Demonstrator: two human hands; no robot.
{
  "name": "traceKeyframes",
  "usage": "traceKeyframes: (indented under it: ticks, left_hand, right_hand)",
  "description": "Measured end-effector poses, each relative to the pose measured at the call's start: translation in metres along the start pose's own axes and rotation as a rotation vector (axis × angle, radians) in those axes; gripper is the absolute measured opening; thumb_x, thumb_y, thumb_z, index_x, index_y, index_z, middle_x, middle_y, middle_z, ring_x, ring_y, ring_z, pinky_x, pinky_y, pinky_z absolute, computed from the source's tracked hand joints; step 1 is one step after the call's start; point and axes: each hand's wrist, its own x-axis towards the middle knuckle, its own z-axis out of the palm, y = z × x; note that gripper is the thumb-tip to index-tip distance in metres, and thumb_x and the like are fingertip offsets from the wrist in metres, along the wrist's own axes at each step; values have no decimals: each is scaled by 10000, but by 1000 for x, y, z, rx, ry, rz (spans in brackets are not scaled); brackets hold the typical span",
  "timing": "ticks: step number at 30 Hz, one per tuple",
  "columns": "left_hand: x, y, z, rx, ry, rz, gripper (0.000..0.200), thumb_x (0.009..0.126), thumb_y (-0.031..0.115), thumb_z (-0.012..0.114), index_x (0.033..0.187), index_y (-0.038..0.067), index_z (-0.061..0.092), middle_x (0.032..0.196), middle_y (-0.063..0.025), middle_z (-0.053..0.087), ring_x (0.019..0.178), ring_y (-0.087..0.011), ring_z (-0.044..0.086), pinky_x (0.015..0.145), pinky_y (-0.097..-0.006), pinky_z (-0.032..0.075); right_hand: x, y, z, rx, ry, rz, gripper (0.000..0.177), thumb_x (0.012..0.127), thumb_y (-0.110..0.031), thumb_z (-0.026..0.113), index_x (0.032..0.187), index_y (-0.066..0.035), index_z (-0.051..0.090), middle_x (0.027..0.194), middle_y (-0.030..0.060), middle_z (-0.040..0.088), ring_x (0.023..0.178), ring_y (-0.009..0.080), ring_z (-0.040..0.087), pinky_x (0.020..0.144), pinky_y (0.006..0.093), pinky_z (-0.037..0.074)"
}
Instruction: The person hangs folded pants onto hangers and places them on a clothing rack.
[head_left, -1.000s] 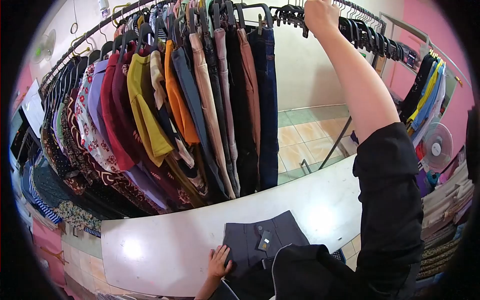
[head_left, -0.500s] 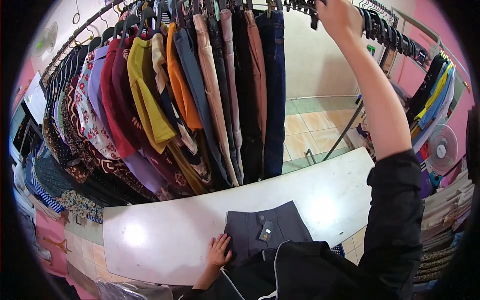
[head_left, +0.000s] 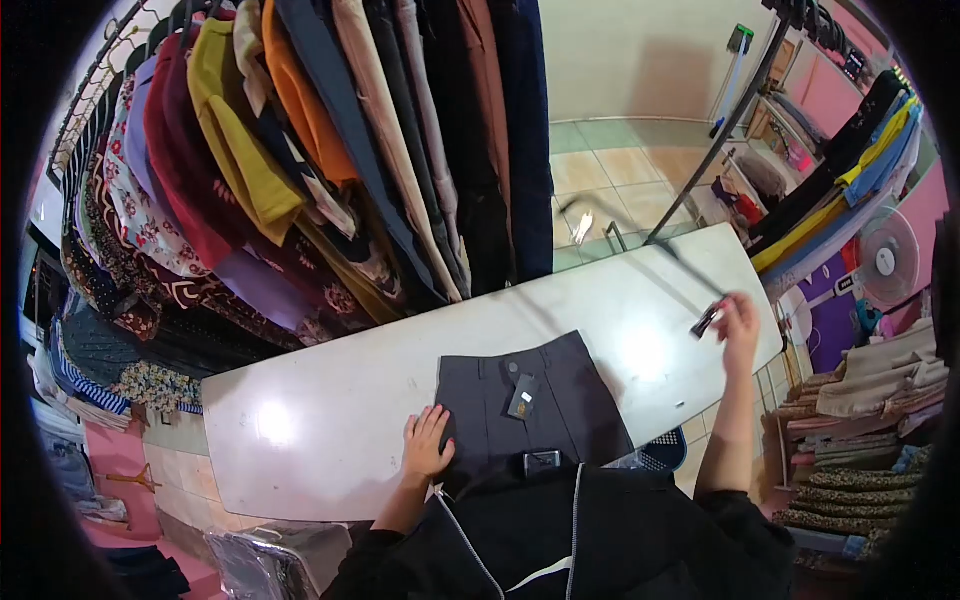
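Dark grey trousers (head_left: 540, 395) lie on the white table (head_left: 310, 430) in front of me, waistband at the far side. A black hang tag (head_left: 522, 397) rests on them near the waist button. My left hand (head_left: 428, 442) is flat at their left edge, fingers stretched out, touching the cloth. Over the table's right end, my right hand (head_left: 738, 325) grips a black clip hanger (head_left: 706, 320). One clip shows near the fingers, while the hanger's bar is smeared by motion and reaches toward the far left.
A rack of hanging shirts and trousers (head_left: 340, 150) stands along the table's far left side. More hangers (head_left: 815, 22) hang at the upper right. A fan (head_left: 888, 258) and stacks of folded clothes (head_left: 860, 440) are on the right. A blue basket (head_left: 668, 450) sits below the table edge.
My right hand has come down from the rack's rail with a black clip hanger in it. My left hand stays on the trousers. The view has tilted downward.
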Motion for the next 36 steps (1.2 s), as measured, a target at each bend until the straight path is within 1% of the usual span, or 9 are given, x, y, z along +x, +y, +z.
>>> traceKeyframes:
  ticks: [4,8,10,12,15,19,24,30,36]
  left_hand:
    - [7,6,0,22,31,-35,523,750,227,595,1250,96,515,1350,-80,460,1281,-254,388,1074,-489,221]
    - [27,12,4,-67,168,-162,339,734,181,620,1060,95,586,1138,-47,570,1135,-243,473,982,-426,310]
    - [40,13,4,-128,185,-252,296,733,146,632,1017,74,587,1050,-71,582,1054,-263,503,916,-398,363]
    - [52,6,13,-213,179,-342,304,740,134,638,1030,59,584,1050,-97,578,1038,-277,511,895,-389,384]
    - [69,-6,33,-295,368,-409,317,752,141,660,1039,34,577,1011,-120,574,970,-290,532,834,-382,422]
    - [95,-14,41,-364,309,-499,361,743,203,713,1031,29,581,957,-109,575,905,-260,540,789,-364,442]
    - [113,-45,55,-530,-74,-726,386,741,239,745,1012,17,585,830,-73,590,789,-197,553,723,-312,452]
    - [111,-39,54,-1166,128,-679,127,825,38,659,941,16,613,859,-23,623,771,-90,565,709,-221,448]
    - [116,-16,28,-1219,126,-636,179,834,-5,639,1013,3,632,874,-13,643,780,-80,578,717,-214,462]
  right_hand:
    - [-34,101,-17,-42,-217,321,119,898,-113,558,1004,-61,549,805,72,656,486,79,557,384,188,399]
    - [-44,160,2,-108,-421,390,136,878,-117,581,992,-47,556,776,83,661,540,120,571,495,243,480]
    - [-42,177,22,-714,-538,12,235,810,-140,652,1010,-50,567,879,99,654,730,216,616,652,343,507]
    - [-57,145,64,-1130,-375,-247,324,728,-151,707,1017,-71,584,1012,111,610,964,294,572,798,419,463]
    - [-70,147,128,-845,-493,-458,383,682,-140,729,1027,-65,581,1086,125,571,1042,331,526,852,435,424]
    - [-86,132,205,-795,-616,-537,655,666,-312,775,1206,-52,510,1171,136,549,1117,327,498,928,462,391]
    - [-72,130,250,-1013,-906,-251,591,649,-359,779,1133,-83,582,1097,113,580,1081,311,524,890,452,413]
    - [-51,136,264,-770,-1145,-165,457,677,-340,754,1010,-60,617,903,151,618,884,329,602,782,396,470]
    - [-52,79,285,-672,-1123,-381,331,720,-260,721,949,-59,589,916,116,628,886,318,608,751,411,467]
